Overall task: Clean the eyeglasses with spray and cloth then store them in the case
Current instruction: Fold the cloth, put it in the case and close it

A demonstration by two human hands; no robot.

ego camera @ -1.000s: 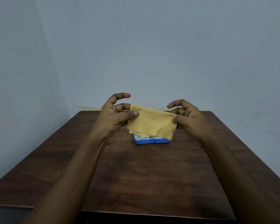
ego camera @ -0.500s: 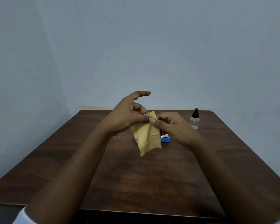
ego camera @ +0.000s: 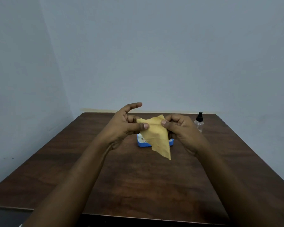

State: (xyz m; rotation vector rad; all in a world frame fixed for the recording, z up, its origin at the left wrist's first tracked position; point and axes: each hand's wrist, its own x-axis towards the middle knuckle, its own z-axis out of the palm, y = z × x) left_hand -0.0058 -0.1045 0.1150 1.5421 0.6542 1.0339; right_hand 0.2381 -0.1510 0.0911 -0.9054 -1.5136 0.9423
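1 yellow cloth [ego camera: 156, 135], hanging above the desk's [ego camera: 138, 185] middle: left hand [ego camera: 126, 126] pinches its upper left corner, right hand [ego camera: 182, 130] pinches the upper right. 1 blue case [ego camera: 142, 143] behind it, on the desk, partly hidden. 1 spray bottle [ego camera: 199, 122], upright, near the far right corner.

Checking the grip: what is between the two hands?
The yellow cloth, pinched at its upper edge by the left hand and right hand; the head view shows it.

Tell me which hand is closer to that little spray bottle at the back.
Right. The right hand, pinching the yellow cloth, is next to the spray bottle. The left hand pinches the cloth's opposite edge, farther from the bottle.
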